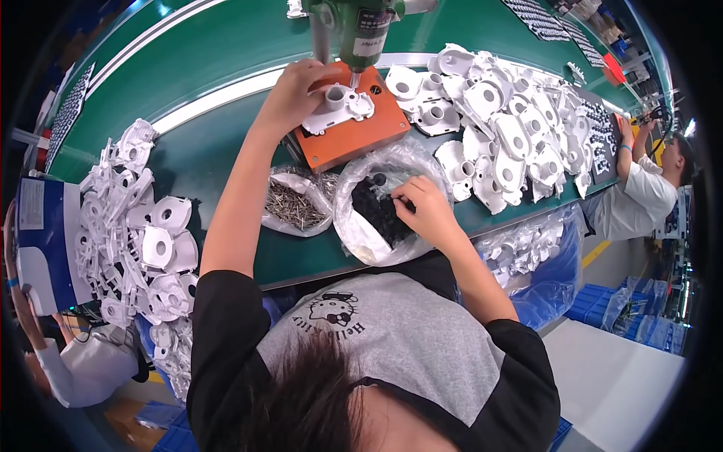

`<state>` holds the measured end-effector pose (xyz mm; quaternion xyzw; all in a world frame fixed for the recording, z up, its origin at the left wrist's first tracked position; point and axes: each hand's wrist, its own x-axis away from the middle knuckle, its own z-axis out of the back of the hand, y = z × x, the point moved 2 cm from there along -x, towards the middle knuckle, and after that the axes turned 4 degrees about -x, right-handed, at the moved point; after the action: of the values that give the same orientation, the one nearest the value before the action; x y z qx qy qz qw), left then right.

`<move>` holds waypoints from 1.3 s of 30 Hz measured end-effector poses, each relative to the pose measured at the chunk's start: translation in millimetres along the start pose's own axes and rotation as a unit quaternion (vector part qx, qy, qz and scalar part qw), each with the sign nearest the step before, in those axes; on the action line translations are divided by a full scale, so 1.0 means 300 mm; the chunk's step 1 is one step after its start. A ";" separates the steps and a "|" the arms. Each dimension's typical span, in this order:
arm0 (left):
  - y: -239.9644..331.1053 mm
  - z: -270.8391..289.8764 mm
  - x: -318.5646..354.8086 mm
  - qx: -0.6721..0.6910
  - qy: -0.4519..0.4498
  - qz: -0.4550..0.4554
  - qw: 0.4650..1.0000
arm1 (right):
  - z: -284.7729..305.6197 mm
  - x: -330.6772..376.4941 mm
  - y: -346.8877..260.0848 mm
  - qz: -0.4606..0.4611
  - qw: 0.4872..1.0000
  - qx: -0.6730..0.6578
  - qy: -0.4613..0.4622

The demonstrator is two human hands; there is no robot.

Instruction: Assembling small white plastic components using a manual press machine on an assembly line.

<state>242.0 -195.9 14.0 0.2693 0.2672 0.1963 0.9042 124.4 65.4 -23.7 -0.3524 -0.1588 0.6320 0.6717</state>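
Observation:
My left hand (295, 94) is at the far side of the table, its fingers closed on the edge of a white plastic housing (324, 119) with a round collar. This housing lies on an orange fixture block (350, 143), right under the metal tip (355, 78) of a green press-like machine (363, 34). Nearer to me, my right hand (425, 211) is over a clear plastic bag (352, 239) of small black parts (370, 209). Its thumb and fingers are pinched together; what is between them, if anything, is too small to tell.
A bag of metal screws (294, 202) sits left of the black parts. White housings are heaped at right (520, 128) and left (132, 233). A blue-and-white box (47, 241) stands far left. Co-workers sit at right (640, 188) and left (90, 365).

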 end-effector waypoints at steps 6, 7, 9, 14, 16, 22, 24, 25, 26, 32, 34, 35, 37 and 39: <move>0.054 0.019 0.056 -0.220 0.105 -0.002 0.970 | 0.033 -0.016 -0.005 -0.091 0.991 -0.091 0.029; 0.087 0.034 0.076 -0.220 0.105 -0.002 0.970 | 0.044 -0.027 -0.003 -0.132 0.979 -0.149 0.054; 0.140 0.033 0.117 -0.203 -0.002 0.040 0.978 | 0.091 -0.062 -0.022 -0.099 0.980 -0.161 0.062; 0.206 -0.022 0.217 -0.228 -0.043 -0.010 0.973 | 0.124 -0.243 -0.033 -0.075 0.973 -0.194 0.101; 0.199 -0.024 0.212 -0.236 -0.057 -0.014 0.970 | 0.123 -0.345 -0.035 -0.064 0.977 -0.168 0.115; 0.212 0.003 0.205 -0.184 -0.064 -0.041 0.980 | 0.046 -0.520 0.027 0.018 0.990 -0.076 0.114; 0.210 -0.001 0.209 -0.181 -0.055 -0.040 0.981 | 0.030 -0.521 0.024 0.122 0.987 0.005 0.100; 0.207 -0.003 0.210 -0.180 -0.047 -0.045 0.982 | 0.024 -0.515 0.026 0.132 0.985 -0.020 0.112; 0.202 -0.005 0.207 -0.180 -0.047 -0.042 0.982 | 0.021 -0.514 0.027 0.132 0.985 -0.022 0.109; 0.170 0.050 0.172 0.001 -0.004 0.078 0.997 | 0.012 -0.460 -0.026 0.222 0.958 0.154 0.096; 0.150 0.061 0.174 0.014 0.015 0.083 0.996 | 0.003 -0.444 -0.024 0.219 0.957 0.158 0.102; 0.140 0.065 0.175 0.028 0.034 0.087 0.995 | 0.001 -0.440 -0.023 0.214 0.957 0.164 0.108; 0.124 0.061 0.172 0.026 0.043 0.076 0.996 | 0.009 -0.448 -0.029 0.160 0.979 0.092 0.090; 0.124 0.058 0.173 -0.026 0.039 0.036 0.998 | 0.021 -0.431 -0.066 0.146 0.976 0.104 0.122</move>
<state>285.0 -147.7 28.8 0.2478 0.2869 0.2460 0.8921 115.3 -56.3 24.1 -0.3744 0.0441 0.6887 0.6193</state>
